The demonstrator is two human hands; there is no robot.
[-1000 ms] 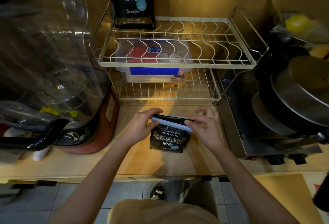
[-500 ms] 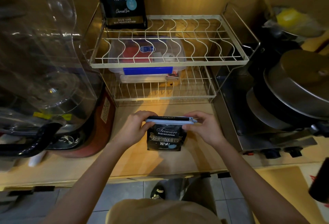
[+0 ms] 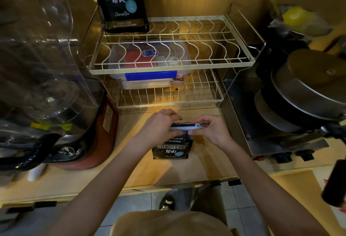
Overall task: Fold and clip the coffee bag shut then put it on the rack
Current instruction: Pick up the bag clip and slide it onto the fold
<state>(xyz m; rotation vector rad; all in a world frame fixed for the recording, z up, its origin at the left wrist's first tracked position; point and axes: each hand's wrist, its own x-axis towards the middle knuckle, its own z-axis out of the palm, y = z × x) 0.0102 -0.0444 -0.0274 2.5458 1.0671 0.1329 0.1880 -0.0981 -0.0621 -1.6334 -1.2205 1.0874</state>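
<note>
A small black coffee bag (image 3: 172,148) stands on the wooden counter in front of the wire rack (image 3: 168,67). Its top is folded over, and a pale blue clip (image 3: 187,127) lies across the fold. My left hand (image 3: 159,127) grips the left end of the clip and the bag's top. My right hand (image 3: 211,130) pinches the right end of the clip. Both hands hide the bag's upper corners. The two-tier white rack stands just behind the hands.
A larger black coffee bag (image 3: 121,1) stands at the rack's top-left back corner. A clear box with a blue latch (image 3: 149,63) fills the lower tier. A blender (image 3: 43,67) stands left; stacked pans (image 3: 309,89) on a stove sit right.
The clip has gone from slanted to level across the fold, and both hands have closed in along it until their fingers nearly meet. The view has shifted slightly.
</note>
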